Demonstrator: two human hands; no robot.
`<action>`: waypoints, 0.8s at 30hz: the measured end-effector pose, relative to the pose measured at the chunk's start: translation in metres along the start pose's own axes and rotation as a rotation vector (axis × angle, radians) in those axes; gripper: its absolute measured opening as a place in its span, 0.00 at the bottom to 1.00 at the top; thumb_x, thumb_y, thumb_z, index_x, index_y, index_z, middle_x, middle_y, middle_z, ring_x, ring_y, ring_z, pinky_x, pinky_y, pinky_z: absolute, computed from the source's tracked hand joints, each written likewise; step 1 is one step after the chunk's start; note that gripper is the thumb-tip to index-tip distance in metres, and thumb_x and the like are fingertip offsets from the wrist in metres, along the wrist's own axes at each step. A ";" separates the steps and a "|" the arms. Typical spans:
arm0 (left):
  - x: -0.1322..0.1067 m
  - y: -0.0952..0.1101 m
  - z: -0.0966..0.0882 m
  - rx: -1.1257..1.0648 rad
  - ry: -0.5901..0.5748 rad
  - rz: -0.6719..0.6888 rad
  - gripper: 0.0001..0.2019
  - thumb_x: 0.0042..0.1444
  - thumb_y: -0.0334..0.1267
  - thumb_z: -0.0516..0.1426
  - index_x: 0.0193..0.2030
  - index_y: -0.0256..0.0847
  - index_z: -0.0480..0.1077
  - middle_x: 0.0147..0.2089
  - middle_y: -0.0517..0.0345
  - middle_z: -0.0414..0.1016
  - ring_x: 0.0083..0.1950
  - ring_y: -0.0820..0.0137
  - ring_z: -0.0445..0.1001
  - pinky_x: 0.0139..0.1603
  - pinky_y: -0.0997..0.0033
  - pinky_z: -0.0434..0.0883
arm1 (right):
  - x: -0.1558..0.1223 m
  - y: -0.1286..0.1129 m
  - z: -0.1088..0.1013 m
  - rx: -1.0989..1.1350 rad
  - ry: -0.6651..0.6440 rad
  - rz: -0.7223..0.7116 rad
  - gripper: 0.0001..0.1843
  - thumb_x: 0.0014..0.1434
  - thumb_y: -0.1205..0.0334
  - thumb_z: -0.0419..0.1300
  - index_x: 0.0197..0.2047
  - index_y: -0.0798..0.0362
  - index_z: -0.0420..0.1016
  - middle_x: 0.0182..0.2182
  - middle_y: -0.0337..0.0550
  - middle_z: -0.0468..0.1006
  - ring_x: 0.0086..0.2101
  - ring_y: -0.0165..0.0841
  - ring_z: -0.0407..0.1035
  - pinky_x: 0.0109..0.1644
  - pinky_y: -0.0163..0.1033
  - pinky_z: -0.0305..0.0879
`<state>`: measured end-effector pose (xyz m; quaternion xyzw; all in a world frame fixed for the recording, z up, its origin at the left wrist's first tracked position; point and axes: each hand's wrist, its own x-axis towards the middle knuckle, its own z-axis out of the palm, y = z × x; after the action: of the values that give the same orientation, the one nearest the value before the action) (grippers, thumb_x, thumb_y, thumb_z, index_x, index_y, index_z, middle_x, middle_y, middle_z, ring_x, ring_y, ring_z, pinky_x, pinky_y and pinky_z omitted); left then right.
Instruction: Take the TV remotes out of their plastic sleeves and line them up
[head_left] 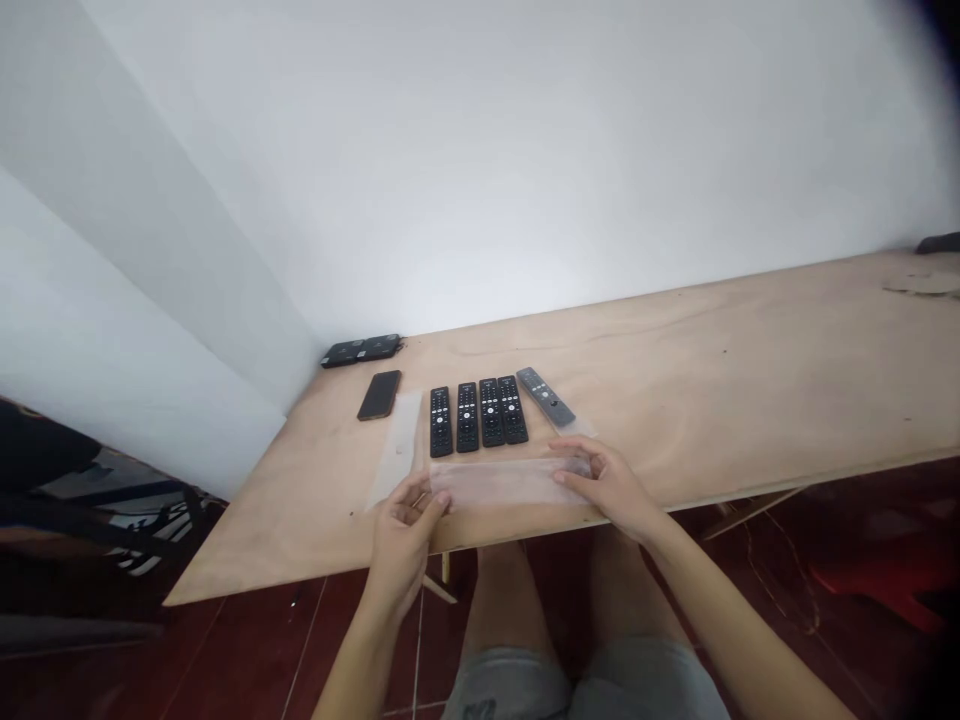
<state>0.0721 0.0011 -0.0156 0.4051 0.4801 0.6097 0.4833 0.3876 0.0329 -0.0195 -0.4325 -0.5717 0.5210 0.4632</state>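
A translucent plastic sleeve [510,482] stretches crosswise near the table's front edge. My left hand [409,515] pinches its left end between thumb and fingers, and my right hand [604,485] pinches its right end. Just beyond it, several black remote controls [466,417] lie side by side, their buttons facing up. To their right, a greyer-looking remote control [545,396] lies slanted, seemingly inside a clear sleeve whose near end shows by my right hand. More translucent sleeves [397,450] lie flat to the left of the remotes.
A dark smartphone [379,395] lies left of the remotes on the wooden table [675,380]. Flat black boxes [361,349] sit in the back left corner against the white wall [480,180]. A dark object [937,243] is at the far right. Below is a red tiled floor [360,640].
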 end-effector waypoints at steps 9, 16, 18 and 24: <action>0.010 -0.004 -0.001 -0.103 0.117 -0.083 0.24 0.46 0.44 0.77 0.49 0.38 0.82 0.49 0.50 0.84 0.46 0.67 0.82 0.47 0.70 0.79 | 0.002 0.002 0.002 0.027 -0.005 -0.009 0.26 0.59 0.50 0.74 0.59 0.47 0.80 0.50 0.45 0.81 0.45 0.39 0.74 0.48 0.42 0.72; 0.016 -0.007 -0.004 -0.116 0.226 -0.023 0.20 0.45 0.46 0.77 0.41 0.38 0.83 0.42 0.55 0.83 0.42 0.71 0.79 0.44 0.75 0.77 | 0.001 0.002 0.003 0.026 0.016 -0.027 0.24 0.60 0.48 0.73 0.56 0.49 0.82 0.28 0.34 0.67 0.32 0.32 0.62 0.37 0.36 0.62; 0.016 -0.007 -0.006 -0.113 0.220 -0.026 0.20 0.45 0.46 0.77 0.41 0.38 0.83 0.42 0.55 0.83 0.42 0.72 0.79 0.43 0.76 0.76 | 0.002 0.002 0.003 0.045 0.023 -0.014 0.23 0.61 0.47 0.73 0.55 0.49 0.83 0.28 0.34 0.68 0.31 0.31 0.62 0.37 0.36 0.61; 0.017 -0.007 -0.009 -0.174 0.216 -0.019 0.15 0.46 0.41 0.77 0.39 0.39 0.84 0.41 0.55 0.85 0.43 0.70 0.81 0.44 0.73 0.78 | 0.003 0.001 0.006 0.144 0.095 -0.007 0.18 0.60 0.45 0.73 0.39 0.52 0.84 0.31 0.40 0.77 0.33 0.33 0.68 0.39 0.38 0.64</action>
<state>0.0611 0.0160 -0.0243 0.2892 0.4785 0.6846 0.4677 0.3811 0.0349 -0.0207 -0.4205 -0.5116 0.5380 0.5216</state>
